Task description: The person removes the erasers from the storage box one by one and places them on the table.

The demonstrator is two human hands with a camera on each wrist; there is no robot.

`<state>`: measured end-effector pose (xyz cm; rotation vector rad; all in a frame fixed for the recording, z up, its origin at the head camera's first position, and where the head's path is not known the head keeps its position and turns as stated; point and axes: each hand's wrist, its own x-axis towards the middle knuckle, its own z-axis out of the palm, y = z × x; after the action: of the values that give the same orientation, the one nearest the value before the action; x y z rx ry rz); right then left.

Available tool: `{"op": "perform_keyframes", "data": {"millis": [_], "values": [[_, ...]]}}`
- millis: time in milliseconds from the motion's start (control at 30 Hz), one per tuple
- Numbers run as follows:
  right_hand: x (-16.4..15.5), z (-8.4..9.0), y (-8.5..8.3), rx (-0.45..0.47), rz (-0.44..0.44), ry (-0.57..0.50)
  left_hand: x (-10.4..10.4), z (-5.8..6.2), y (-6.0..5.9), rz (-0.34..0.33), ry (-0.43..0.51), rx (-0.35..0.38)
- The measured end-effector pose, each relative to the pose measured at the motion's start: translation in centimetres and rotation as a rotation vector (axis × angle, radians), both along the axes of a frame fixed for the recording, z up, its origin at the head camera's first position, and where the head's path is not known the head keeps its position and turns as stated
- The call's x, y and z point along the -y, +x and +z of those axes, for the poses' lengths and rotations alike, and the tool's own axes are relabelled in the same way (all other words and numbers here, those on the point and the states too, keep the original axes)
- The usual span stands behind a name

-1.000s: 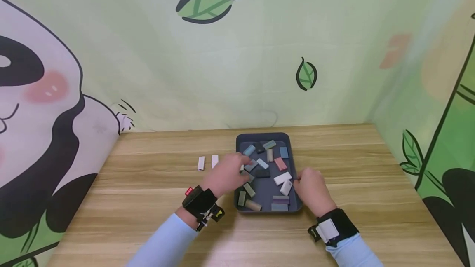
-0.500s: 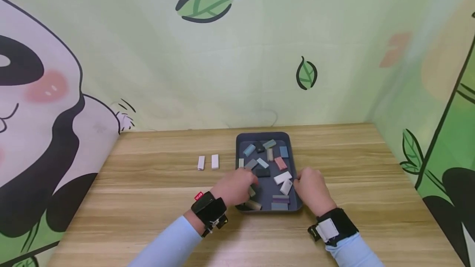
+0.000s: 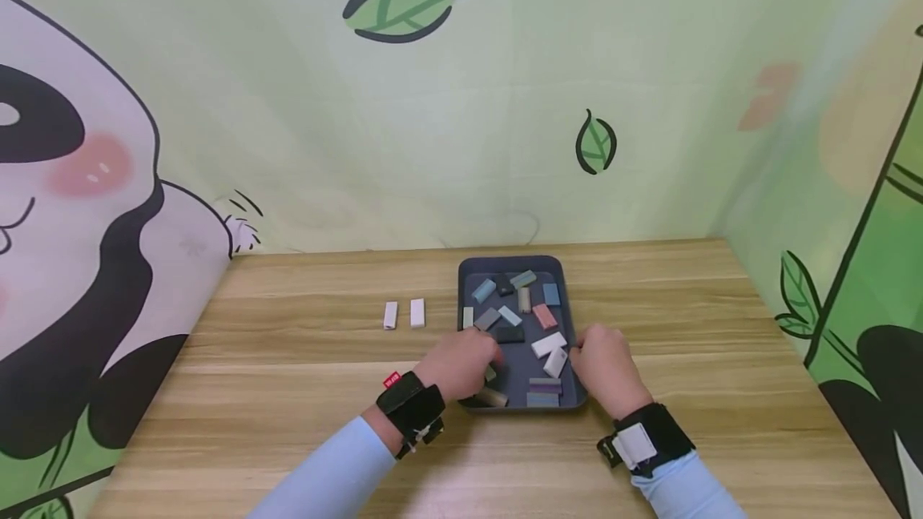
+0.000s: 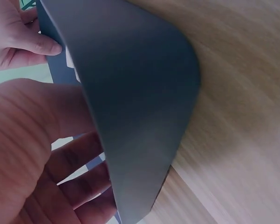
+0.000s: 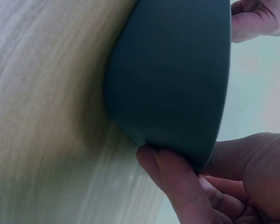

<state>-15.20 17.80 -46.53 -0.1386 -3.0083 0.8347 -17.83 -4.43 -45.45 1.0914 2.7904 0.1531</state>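
A dark blue-grey tray (image 3: pixel 515 264) on the table holds several small blocks in many colours. My left hand (image 3: pixel 461 364) reaches over its left wall into the near left part. In the left wrist view, the fingers (image 4: pixel 77 161) pass behind the tray wall, so their tips and anything between them are hidden. Beneath the hand, a beige block (image 3: pixel 493 397) partly shows. On the right side, my right hand (image 3: pixel 604 367) pinches the tray's edge. The right wrist view shows its fingers (image 5: pixel 177 179) against the outer wall. Near it in the tray lie white blocks (image 3: pixel 550 345).
Two white blocks, one (image 3: pixel 391 315) left of the other (image 3: pixel 417 313), rest on the wooden table (image 3: pixel 310 383) left of the tray. A pink block (image 3: pixel 544 316) and a dark block (image 3: pixel 508 334) lie mid-tray. Behind the table hangs a printed backdrop (image 3: pixel 505 142).
My left hand moved from the tray's middle left toward its near left part, then shifted slightly right. My right hand stays at the tray's right edge.
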Motion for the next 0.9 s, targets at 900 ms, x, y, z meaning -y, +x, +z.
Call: {"op": "perform_keyframes", "data": {"millis": [900], "values": [[0.1,0.0,0.0,-0.011,0.002,0.004,1.5,1.5,-1.5,-0.015,0.234,0.016]]}}
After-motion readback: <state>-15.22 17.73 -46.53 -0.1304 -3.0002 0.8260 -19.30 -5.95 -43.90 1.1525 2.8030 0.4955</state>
